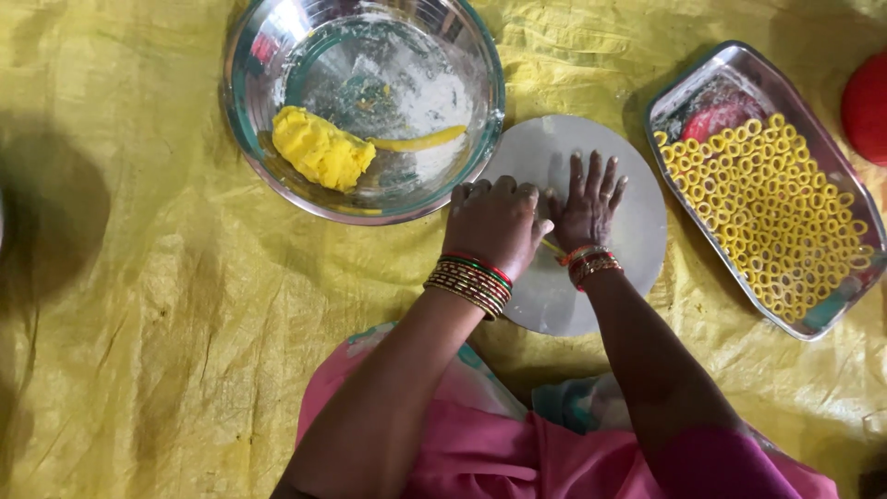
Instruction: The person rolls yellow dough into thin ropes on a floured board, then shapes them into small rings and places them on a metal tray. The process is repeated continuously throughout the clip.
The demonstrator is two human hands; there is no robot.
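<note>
No packages, labels, signs — no screens.

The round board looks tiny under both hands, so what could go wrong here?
The yellow dough strip under the left hand and right hand might roll off the round board onto the yellow sheet. The steel bowl overlaps the board's edge, so a push could jolt it. The ring-filled tray sits close; an elbow might bump it.

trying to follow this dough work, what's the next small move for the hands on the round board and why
Probably keep rolling: both the left hand and right hand press flat on the round board, with a thin yellow dough strand peeking between them. It looks too short yet for rings like those in the tray.
</note>
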